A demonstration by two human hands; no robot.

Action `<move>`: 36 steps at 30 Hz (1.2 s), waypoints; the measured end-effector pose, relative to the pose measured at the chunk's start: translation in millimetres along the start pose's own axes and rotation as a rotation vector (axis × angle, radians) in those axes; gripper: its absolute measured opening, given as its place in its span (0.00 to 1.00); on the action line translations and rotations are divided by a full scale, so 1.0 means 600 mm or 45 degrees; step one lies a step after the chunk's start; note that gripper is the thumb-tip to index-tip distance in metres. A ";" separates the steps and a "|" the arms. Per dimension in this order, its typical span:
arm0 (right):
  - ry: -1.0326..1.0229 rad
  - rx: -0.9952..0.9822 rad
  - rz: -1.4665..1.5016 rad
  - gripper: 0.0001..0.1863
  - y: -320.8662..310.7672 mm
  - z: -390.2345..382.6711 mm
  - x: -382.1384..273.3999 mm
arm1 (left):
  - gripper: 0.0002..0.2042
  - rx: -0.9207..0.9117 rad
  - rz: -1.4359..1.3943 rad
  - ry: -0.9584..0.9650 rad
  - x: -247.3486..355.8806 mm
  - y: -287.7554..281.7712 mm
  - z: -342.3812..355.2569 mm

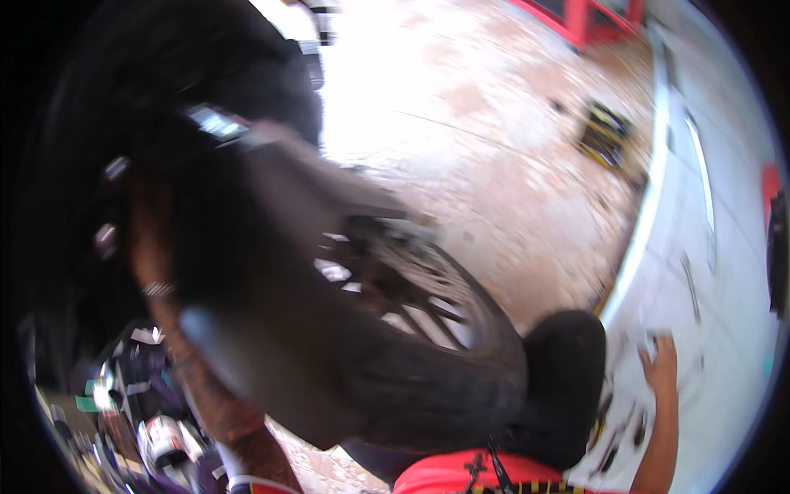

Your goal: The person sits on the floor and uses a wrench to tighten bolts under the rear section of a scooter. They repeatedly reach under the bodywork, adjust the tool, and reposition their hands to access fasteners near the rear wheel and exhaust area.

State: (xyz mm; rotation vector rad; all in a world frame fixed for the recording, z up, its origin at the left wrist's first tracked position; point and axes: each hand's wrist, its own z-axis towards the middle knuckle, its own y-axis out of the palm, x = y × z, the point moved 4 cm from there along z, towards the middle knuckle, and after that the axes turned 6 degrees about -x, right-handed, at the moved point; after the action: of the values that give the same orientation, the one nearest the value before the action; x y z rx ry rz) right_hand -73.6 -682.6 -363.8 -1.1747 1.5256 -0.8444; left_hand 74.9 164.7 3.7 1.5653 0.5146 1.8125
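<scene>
My left hand (pixel 150 218), blurred, reaches up into the dark front of a motorbike (pixel 271 214), its fingers hidden in shadow. Below it, the front wheel (pixel 477 337) shows a dark tyre and a brake disc (pixel 428 267), beside my black-clad leg (pixel 564 370). On the right, my right hand (pixel 662 366) is at a pale tiled strip (pixel 724 288), its fingers closed around something small and greyish that I cannot make out. A long metal tool (pixel 691 288) lies just above that hand, and several tools (pixel 634 432) lie below it.
A black and yellow object (pixel 605 134) sits on the mottled floor (pixel 485 123). A red metal frame (pixel 576 25) stands at the top edge. A pile of dark, glinting things (pixel 156 412) is at lower left. A red object (pixel 769 185) is at the far right.
</scene>
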 end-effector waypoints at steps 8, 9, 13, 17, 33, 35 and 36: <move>0.423 0.035 0.054 0.19 -0.038 -0.069 0.138 | 0.25 0.628 1.156 0.193 -0.022 -0.132 0.060; 0.498 -0.023 0.030 0.19 -0.038 -0.078 0.151 | 0.25 0.613 1.149 0.179 -0.042 -0.133 0.070; 0.591 -0.225 0.067 0.18 -0.036 -0.115 0.177 | 0.24 0.591 1.155 0.147 -0.093 -0.121 0.096; 0.547 -0.540 0.223 0.18 -0.002 -0.145 0.172 | 0.24 0.583 1.148 0.126 -0.113 -0.120 0.106; 0.492 -0.055 0.178 0.09 0.133 -0.118 -0.072 | 0.21 0.663 1.462 0.170 -0.057 -0.079 0.077; 0.401 0.004 0.138 0.15 0.144 -0.124 -0.055 | 0.21 0.663 1.716 0.227 -0.018 -0.052 0.049; 0.350 -0.019 0.086 0.17 0.151 -0.126 -0.044 | 0.21 0.638 2.075 0.237 -0.007 -0.033 0.041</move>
State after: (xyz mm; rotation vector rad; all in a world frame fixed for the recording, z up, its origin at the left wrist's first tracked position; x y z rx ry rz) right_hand -169.4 -634.3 -419.7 -1.0429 1.7865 -0.9810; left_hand 103.6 172.3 -7.9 2.4627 -0.5383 3.1376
